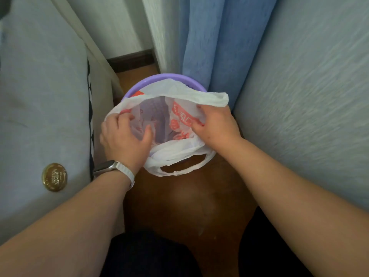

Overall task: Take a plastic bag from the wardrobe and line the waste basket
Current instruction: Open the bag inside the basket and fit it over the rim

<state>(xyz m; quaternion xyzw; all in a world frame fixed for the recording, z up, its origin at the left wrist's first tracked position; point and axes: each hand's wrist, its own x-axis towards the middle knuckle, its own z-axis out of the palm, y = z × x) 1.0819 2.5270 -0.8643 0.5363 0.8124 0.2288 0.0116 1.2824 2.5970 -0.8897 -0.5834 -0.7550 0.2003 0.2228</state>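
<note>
A white plastic bag point(175, 92) with red print hangs open inside a purple waste basket point(159, 77) on the wooden floor. Only the basket's far rim shows; the bag covers the rest. My left hand point(124, 139) grips the bag's left edge, thumb inside the opening. On the opposite side, my right hand point(216, 126) pinches the bag's right edge and holds it over the rim. The bag's two handles droop toward me over the near rim.
A grey upholstered bed or sofa side point(40, 96) with a gold button point(54, 177) stands close on the left. Blue curtain point(209, 47) hangs behind the basket. A light textured wall point(309, 86) closes in on the right. My dark-clothed knees point(149, 256) are at the bottom.
</note>
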